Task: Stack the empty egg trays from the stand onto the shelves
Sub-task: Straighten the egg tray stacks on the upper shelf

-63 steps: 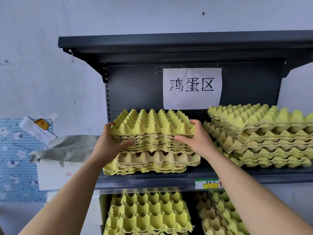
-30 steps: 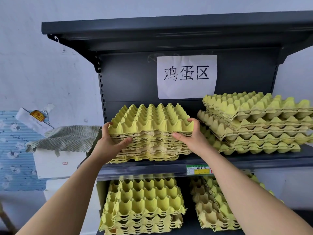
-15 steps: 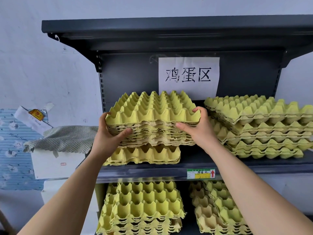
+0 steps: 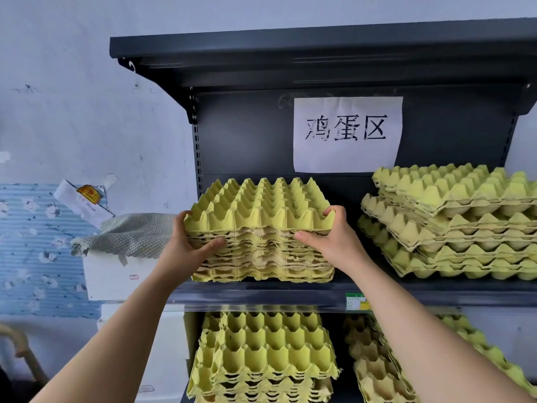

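Stack of yellow moulded-pulp egg trays [image 4: 261, 216]: seated left on the dark grey metal shelf [image 4: 290, 295], our left hand [image 4: 186, 251] and right hand [image 4: 334, 242] clasping its sides. Neighbouring tray pile [image 4: 453, 222] and lower tray piles [image 4: 261, 353] already shelved, we judge. Stand unseen; remainder unknown.

left hand [image 4: 186, 248] and right hand [image 4: 334, 242] grip a stack of yellow egg trays [image 4: 261, 225] at its front corners, thumbs lying across the front edges. the stack sits on the dark shelf [image 4: 421, 295] under a white paper sign [image 4: 347, 135]. a messier pile [image 4: 453, 222] lies just to its right, and lower trays [image 4: 261, 359] fill the level beneath.
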Tool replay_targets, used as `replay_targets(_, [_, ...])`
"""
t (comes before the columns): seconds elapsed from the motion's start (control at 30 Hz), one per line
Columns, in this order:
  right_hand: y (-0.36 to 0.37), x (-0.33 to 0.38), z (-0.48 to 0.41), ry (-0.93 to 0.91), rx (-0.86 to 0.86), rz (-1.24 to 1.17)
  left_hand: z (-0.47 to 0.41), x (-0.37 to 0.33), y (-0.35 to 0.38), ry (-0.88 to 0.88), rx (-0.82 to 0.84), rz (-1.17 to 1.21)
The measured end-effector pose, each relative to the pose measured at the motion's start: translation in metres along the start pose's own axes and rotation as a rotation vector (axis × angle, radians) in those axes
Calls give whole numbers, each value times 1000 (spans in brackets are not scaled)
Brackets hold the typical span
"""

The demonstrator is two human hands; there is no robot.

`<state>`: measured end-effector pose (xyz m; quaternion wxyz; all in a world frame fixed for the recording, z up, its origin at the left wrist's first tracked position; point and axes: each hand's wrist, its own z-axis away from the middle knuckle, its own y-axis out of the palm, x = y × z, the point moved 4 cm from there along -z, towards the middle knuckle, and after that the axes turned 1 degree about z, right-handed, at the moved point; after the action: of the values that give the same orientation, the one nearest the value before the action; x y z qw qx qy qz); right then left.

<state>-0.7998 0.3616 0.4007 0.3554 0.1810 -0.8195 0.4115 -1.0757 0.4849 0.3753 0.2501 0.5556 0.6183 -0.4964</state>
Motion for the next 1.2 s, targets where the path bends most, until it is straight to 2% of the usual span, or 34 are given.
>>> replay_targets(0.2, [-4,-2,-5,-2,-23,114,-1,-2,5,-23,-29,-136])
replay_targets(0.33, [-17,13,-17,-64,-91,150,-14,-26,-5,50,-64,-216])
replay_targets(0.4, [-23,24,-32,-87,-48,180,-31,-42,-8,71,-9,-251])
replay_targets(0.53, [-21,38,-73,-58,119,352,-68,-67,0,-9,113,-395])
replay_targets(0.67, [-7,36,-106,8,280,506,-97,-63,14,-101,269,-486])
replay_targets(0.77, [6,25,-120,69,376,571,-111,-55,24,-105,349,-563])
replay_targets(0.93, [9,10,-134,159,450,571,-120,-47,31,-122,393,-665])
replay_targets(1.07, [10,24,-149,84,370,657,-122,-59,30,-113,405,-624])
replay_targets(1.2, [28,20,-144,26,515,661,-118,-63,43,-38,505,-719])
